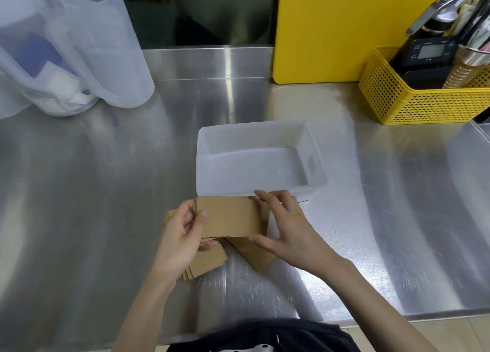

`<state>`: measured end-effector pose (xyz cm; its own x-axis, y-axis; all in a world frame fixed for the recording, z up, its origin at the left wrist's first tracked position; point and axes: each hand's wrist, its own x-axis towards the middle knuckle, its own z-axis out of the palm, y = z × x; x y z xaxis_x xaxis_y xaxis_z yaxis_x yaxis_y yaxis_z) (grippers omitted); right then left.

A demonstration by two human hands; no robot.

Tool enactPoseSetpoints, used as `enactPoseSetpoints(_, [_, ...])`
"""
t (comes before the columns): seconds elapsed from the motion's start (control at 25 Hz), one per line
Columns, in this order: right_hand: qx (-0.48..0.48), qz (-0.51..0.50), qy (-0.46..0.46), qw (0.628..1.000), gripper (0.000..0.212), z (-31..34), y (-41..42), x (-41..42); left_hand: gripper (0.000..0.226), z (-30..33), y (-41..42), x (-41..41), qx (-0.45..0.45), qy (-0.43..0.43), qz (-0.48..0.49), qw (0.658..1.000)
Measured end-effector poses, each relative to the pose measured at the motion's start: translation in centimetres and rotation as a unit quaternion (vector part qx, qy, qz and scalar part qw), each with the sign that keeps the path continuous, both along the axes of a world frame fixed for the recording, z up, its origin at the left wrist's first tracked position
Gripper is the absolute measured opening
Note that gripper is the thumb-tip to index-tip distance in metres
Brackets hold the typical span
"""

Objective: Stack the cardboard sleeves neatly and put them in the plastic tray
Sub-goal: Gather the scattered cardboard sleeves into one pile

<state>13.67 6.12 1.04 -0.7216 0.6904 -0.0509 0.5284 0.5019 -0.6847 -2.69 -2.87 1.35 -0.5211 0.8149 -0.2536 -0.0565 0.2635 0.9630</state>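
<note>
A stack of flat brown cardboard sleeves (228,216) is held just in front of the translucent plastic tray (315,150), which holds nothing. My left hand (183,235) grips the stack's left end, thumb on top. My right hand (286,227) clasps its right end, fingers along the far edge and thumb at the near edge. More loose sleeves (209,261) lie fanned on the steel counter under my hands, partly hidden, with one (254,253) angled to the right.
Two frosted plastic jugs (79,60) stand at the back left. A yellow mesh basket (424,102) with a black scale and metal tools sits back right, beside a yellow board (331,28). The steel counter (106,192) ends near my body.
</note>
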Motion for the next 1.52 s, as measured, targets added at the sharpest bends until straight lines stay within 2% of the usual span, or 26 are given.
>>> enactPoseSetpoints(0.16, [-0.046, -0.057, -0.010, 0.997, 0.066, -1.6, 0.2, 0.7, 0.015, 0.6, -0.9, -2.1, 0.017, 0.015, 0.071, 0.997])
enactPoseSetpoints(0.28, [-0.054, -0.051, -0.119, 0.990, 0.069, -3.4, -0.5, 0.0, 0.017, 0.5, -1.2, -2.9, 0.018, 0.018, 0.093, 0.995])
enactPoseSetpoints(0.4, [-0.029, -0.036, -0.221, 0.974, 0.075, -4.7, -1.8, -1.4, 0.014, 0.2, -1.4, -3.1, 0.007, 0.012, 0.099, 0.995])
enactPoseSetpoints(0.6, [0.017, -0.048, -0.258, 0.965, 0.066, -5.5, -2.3, -2.4, 0.015, 0.0, -1.5, -3.1, 0.004, 0.005, 0.092, 0.996])
enactPoseSetpoints(0.92, [-0.023, -0.062, -0.230, 0.971, 0.063, -5.0, -1.2, -0.6, 0.015, 0.0, -1.7, -3.2, 0.007, 0.002, 0.091, 0.996])
enactPoseSetpoints(1.28, [-0.103, -0.083, -0.084, 0.988, 0.060, -2.0, 0.9, 5.2, 0.014, 0.4, -1.2, -2.9, 0.016, 0.003, 0.086, 0.996])
enactPoseSetpoints(1.52, [-0.082, -0.056, -0.014, 0.995, 0.060, 0.0, 1.3, 4.3, 0.019, 0.8, -0.8, -2.0, 0.018, -0.004, 0.052, 0.998])
